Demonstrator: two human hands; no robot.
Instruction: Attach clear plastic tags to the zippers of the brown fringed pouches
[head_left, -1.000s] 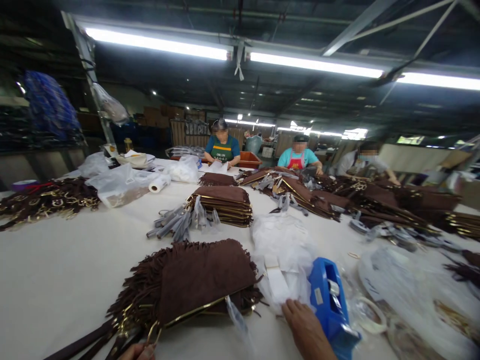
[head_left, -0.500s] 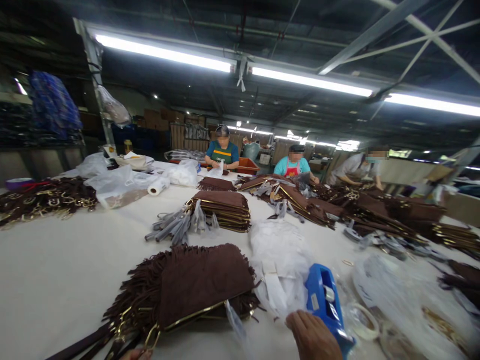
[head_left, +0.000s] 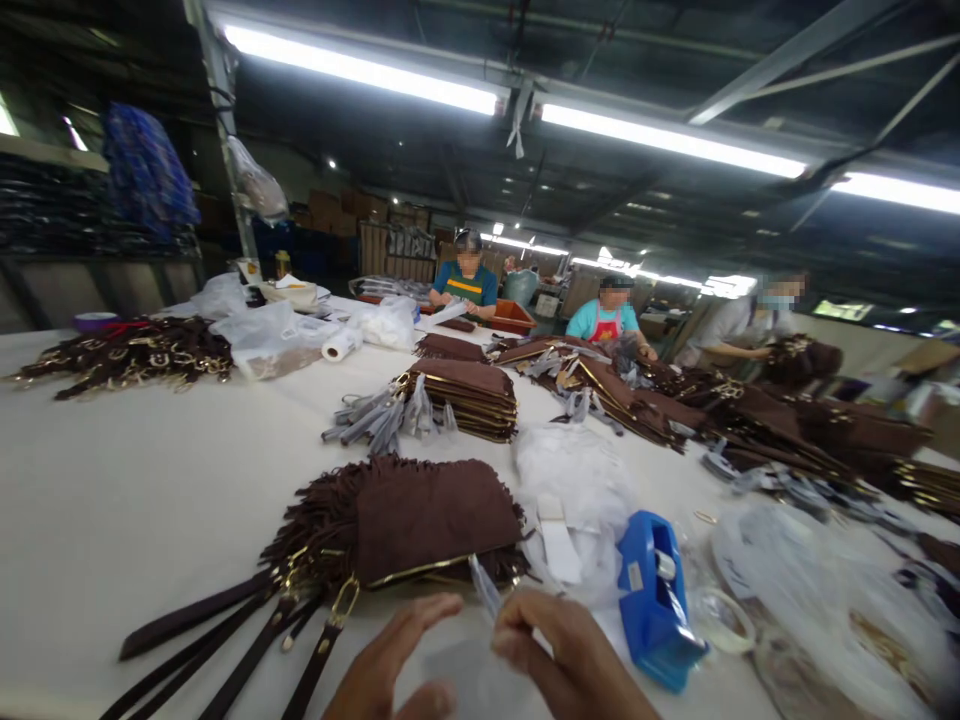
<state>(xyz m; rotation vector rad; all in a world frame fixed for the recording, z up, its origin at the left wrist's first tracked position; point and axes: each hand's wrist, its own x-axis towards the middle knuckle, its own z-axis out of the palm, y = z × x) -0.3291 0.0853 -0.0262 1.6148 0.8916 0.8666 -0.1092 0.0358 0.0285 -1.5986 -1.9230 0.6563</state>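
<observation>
Just nearside of the fringed brown bag (head_left: 439,520): left hand (head_left: 397,660) open, fingers spread; right hand (head_left: 559,650) curled, can't tell whether gripping the clear plastic strip (head_left: 485,588). Straps (head_left: 196,609) trail near-left. Blue tape dispenser (head_left: 646,605) crowds the right, white plastic (head_left: 574,465) beside it. Pouch stack (head_left: 472,400) ahead. Widest room: white tabletop (head_left: 165,500) leftward, out to the strap pile (head_left: 142,352).

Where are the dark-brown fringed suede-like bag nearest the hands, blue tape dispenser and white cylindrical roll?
Dark-brown fringed suede-like bag (head_left: 435,520), head view: flat upper panel.
Blue tape dispenser (head_left: 646,615), head view: main body.
White cylindrical roll (head_left: 344,342), head view: curved side.
</observation>
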